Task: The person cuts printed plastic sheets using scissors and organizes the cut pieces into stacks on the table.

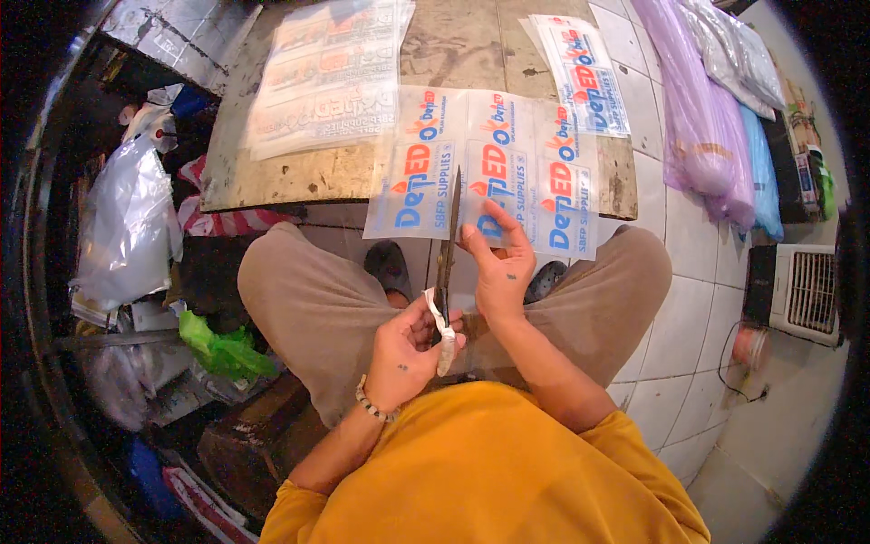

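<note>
A pair of scissors [448, 245] with dark blades and white-wrapped handles is gripped in my left hand [403, 358]. Its blades point away from me and lie along the gap between two printed columns of a translucent plastic sheet [535, 118]. Red and blue lettering covers that sheet, which overhangs the near edge of the table. My right hand [504, 272] holds the sheet's near edge just right of the blades, thumb and fingers at the film; part of the grip is hard to make out.
On the worn wooden table [453, 45], a stack of similar sheets [326, 91] lies at left and narrower cut strips [584, 72] at right. Purple plastic rolls [698, 136] stand along the right. Clear plastic bags [131, 218] and a green bag [222, 344] crowd the left.
</note>
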The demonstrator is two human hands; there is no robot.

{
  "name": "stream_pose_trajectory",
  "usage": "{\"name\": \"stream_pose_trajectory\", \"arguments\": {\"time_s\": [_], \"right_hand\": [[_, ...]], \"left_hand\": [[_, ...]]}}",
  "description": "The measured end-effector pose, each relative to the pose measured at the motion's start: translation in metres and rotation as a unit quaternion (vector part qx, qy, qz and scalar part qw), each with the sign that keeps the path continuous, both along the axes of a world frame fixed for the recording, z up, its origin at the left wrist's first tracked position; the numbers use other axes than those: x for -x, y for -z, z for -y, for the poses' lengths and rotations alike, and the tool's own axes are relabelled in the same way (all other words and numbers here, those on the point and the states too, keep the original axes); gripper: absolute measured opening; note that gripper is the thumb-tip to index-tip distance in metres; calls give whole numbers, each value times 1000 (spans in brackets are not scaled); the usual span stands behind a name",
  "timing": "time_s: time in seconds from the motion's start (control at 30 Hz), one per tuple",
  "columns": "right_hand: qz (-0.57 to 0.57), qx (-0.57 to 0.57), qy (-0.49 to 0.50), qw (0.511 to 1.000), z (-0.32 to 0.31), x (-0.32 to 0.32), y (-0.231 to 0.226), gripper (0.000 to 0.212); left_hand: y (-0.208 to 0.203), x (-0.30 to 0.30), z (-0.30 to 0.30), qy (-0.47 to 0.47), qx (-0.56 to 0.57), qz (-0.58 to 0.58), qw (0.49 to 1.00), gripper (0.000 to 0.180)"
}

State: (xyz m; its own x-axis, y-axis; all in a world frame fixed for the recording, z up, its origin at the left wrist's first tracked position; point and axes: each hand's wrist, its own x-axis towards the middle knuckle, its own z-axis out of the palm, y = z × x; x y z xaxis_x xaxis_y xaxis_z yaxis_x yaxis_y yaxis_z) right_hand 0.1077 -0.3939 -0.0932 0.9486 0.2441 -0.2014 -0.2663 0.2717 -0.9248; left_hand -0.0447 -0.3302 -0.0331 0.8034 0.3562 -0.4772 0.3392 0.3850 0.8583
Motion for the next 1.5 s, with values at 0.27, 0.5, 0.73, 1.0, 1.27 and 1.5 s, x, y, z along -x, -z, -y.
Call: {"name": "stream_pose_trajectory", "arguments": {"time_s": [0.27, 0.5, 0.73, 1.0, 1.27, 1.5], "right_hand": [[1, -27, 8, 1000, -3, 1, 2, 43], [24, 14, -21, 999, 4, 6, -1, 44], [49, -2, -31, 998, 4, 6, 3, 45], [40, 17, -83, 996, 12, 9, -1, 49], [84, 8, -77, 993, 12, 5, 2, 58], [103, 25, -113, 988, 20, -2, 12, 64]], "left_hand": [[2, 2, -4, -7, 24, -5, 1000, 73], [4, -17, -12, -5, 7, 6, 1000, 71], [-1, -23, -14, -20, 37, -12, 999, 64], [9, -39, -26, -26, 36, 17, 999, 57], [1, -50, -31, -22, 29, 16, 999, 53], [5, -75, -46, -8, 35, 50, 998, 52]]}}
